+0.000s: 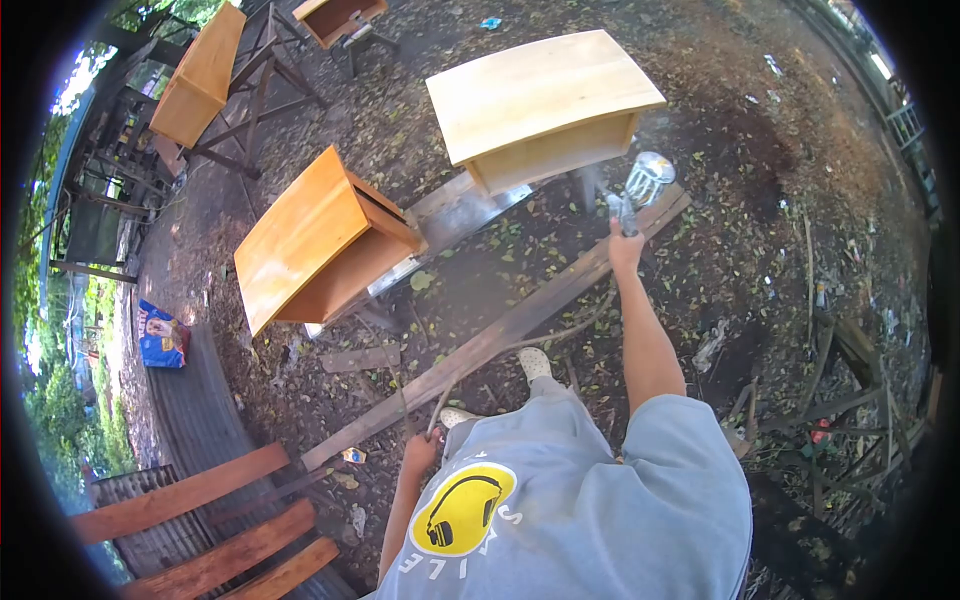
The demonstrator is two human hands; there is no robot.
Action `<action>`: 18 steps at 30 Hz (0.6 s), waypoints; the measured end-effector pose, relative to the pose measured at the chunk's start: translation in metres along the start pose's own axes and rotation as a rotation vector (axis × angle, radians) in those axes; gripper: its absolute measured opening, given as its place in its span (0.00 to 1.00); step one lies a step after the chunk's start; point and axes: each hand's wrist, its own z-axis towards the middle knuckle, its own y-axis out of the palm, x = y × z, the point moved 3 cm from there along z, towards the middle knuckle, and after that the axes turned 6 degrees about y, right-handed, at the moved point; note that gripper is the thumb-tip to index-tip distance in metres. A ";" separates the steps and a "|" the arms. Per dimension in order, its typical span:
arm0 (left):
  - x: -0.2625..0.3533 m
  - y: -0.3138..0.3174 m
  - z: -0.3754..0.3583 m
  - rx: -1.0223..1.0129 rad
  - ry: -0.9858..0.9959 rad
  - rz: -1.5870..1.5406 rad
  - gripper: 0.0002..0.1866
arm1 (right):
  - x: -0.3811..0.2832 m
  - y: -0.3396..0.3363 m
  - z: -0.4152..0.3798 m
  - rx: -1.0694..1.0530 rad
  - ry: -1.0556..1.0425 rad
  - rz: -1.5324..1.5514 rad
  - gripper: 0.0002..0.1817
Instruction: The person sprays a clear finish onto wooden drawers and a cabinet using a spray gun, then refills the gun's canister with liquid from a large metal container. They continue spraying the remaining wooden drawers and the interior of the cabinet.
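My right hand [626, 252] is stretched forward, closed around the grip of a spray gun [622, 212]. A shiny cup [650, 176] sits at the gun's far end. Just ahead and left of the gun is a pale wooden box [545, 95], open on its near side, with a faint whitish haze between them. Low beside my body, my left hand [424, 450] is closed on a thin hose [450, 392], which curves up toward the gun. An orange-stained wooden box [310, 240] lies to the left of the pale one. Both boxes rest on a plank support [465, 212].
A long board [480, 345] runs diagonally before my feet. More stained boxes stand on trestles [265, 85] at the back left. Reddish boards [220, 540] lie at lower left near a blue bag [163, 335]. Scrap wood [850, 390] is heaped at right; leaves litter the ground.
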 end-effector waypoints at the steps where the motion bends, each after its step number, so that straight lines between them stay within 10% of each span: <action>1: -0.021 0.007 0.005 -0.001 -0.008 0.013 0.24 | 0.009 0.011 -0.005 -0.027 -0.032 0.007 0.21; 18: -0.054 0.004 -0.034 0.017 -0.163 0.060 0.30 | 0.043 0.110 -0.059 -0.311 0.082 -0.024 0.21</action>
